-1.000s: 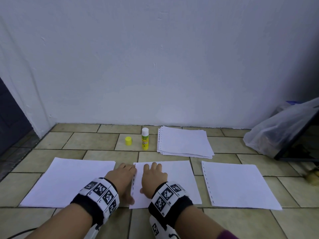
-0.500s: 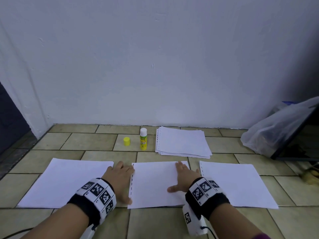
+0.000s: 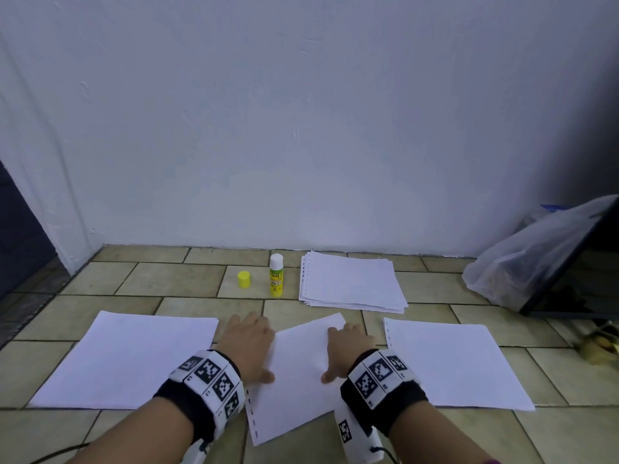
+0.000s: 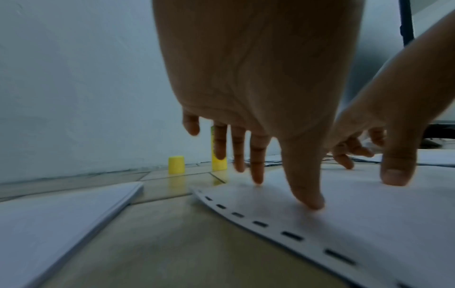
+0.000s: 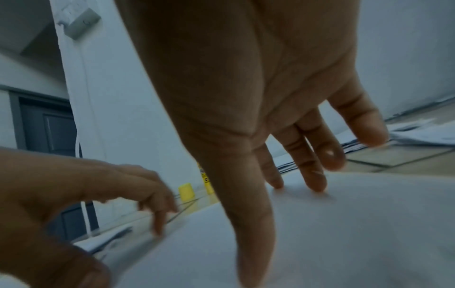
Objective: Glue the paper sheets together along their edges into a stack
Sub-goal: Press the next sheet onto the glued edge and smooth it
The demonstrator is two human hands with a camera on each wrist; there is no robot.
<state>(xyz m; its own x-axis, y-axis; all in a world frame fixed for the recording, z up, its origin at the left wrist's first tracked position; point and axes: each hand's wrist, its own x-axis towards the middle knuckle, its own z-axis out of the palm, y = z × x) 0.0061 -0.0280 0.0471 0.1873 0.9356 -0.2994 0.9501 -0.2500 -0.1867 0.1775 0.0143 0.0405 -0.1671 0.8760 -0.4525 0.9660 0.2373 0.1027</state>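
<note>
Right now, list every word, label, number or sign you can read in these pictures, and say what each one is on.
None can be read.
Glue stick: printed label, too small and blurred to read.
Wristbands: black-and-white square marker patterns with tiny characters beneath, too small to read.
Paper sheets: blank.

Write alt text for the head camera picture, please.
Two hands, left and right, press flat on a skewed middle sheet between two other sheets on a tiled floor. Behind stand a glue stick, its yellow cap and a paper pile.
</note>
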